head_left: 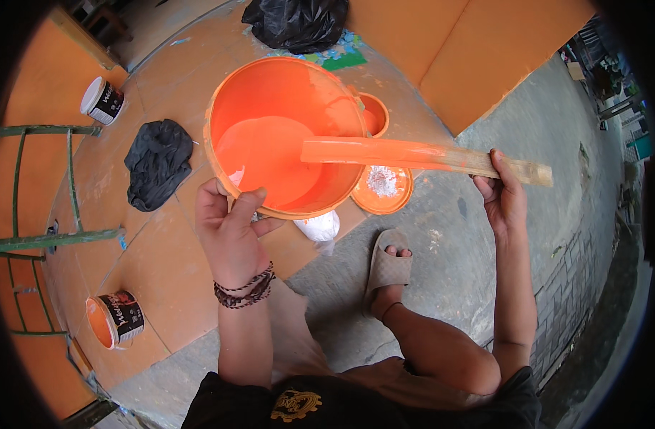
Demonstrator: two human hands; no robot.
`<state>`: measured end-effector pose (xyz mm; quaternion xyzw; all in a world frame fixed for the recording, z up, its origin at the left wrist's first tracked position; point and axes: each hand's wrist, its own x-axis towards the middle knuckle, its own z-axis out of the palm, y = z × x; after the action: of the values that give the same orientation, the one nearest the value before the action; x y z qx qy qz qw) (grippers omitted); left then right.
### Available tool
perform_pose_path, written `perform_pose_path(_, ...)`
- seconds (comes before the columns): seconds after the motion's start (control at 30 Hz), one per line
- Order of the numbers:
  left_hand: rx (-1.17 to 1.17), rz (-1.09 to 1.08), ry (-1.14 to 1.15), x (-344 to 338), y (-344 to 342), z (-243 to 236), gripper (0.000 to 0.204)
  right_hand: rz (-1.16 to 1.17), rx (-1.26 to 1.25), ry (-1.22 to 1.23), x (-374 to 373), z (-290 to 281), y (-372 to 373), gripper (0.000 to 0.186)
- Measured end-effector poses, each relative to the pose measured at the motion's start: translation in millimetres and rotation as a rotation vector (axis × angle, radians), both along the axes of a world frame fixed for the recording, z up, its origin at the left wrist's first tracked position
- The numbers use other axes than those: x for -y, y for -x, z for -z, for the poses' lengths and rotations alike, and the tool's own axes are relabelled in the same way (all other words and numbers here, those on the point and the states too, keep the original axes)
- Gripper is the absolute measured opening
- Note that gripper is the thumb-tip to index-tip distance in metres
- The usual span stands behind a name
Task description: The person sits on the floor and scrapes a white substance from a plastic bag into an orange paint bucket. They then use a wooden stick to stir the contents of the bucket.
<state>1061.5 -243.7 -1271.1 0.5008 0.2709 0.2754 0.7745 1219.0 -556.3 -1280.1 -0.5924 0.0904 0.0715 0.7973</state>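
A large bucket (220, 93) holds bright orange paint (263, 154) and leans toward me, its mouth facing up at my view. My left hand (234, 222) grips the near rim, thumb on the inner side and fingers outside. In my right hand (504, 193) is the bare end of a long bamboo stick (413, 154), pinched between thumb and fingers. The stick lies almost level, its paint-coated end over the bucket's mouth. Whether that end touches the paint I cannot tell.
Behind the bucket are a small orange tub (379, 114) and an orange lid (391, 204) bearing white powder. Two paint pails (106, 100) stand at left, near black cloth (159, 164) and a green metal frame (73, 182). A black plastic bag (299, 25) lies at the far side.
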Motion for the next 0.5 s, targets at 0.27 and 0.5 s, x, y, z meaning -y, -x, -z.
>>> perform_pose_path(0.27,0.016,0.001,0.025,11.9,4.4,1.3,0.019,0.059,-0.011,-0.084,31.8,16.0,4.0,0.029)
perform_pose_path(0.5,0.012,-0.008,0.034,20.2,5.3,2.4,0.022,0.085,0.021,-0.085,49.8,10.0,6.1,0.029)
